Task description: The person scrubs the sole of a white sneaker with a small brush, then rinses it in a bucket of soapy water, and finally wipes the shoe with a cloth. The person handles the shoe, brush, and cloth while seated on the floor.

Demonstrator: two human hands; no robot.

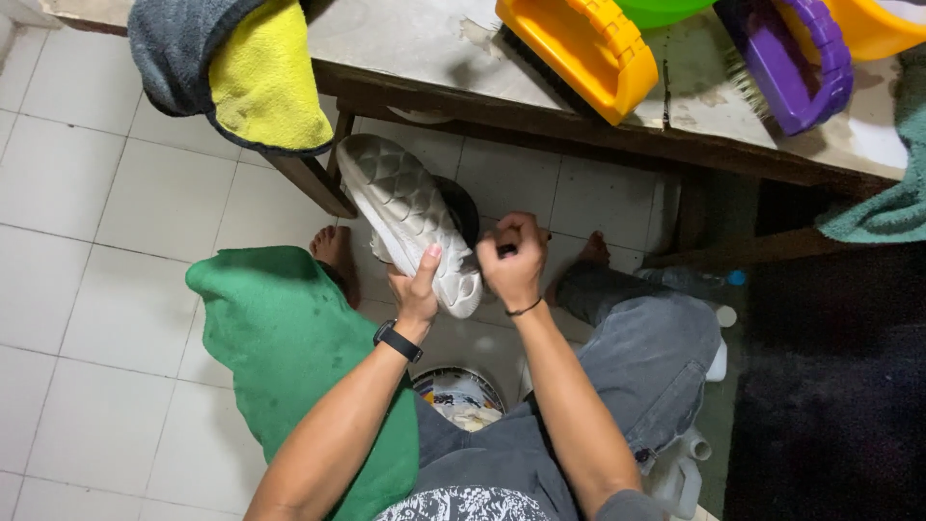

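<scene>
A pale grey shoe (410,207) with a scaly patterned sole is held up over my lap, sole facing the camera. My left hand (417,287), with a black wristband, grips the shoe near its lower end. My right hand (511,260) is closed around a small dark object pressed against the shoe's side; the object is mostly hidden by my fingers. A green cloth (289,338) lies over my left knee.
A worn table (434,48) stands ahead with a yellow brush (584,48), a purple brush (796,63) and a grey-and-yellow cloth (241,68) hanging off its edge. A teal cloth (892,193) hangs at right. A bowl (461,396) sits on the white tiled floor between my legs.
</scene>
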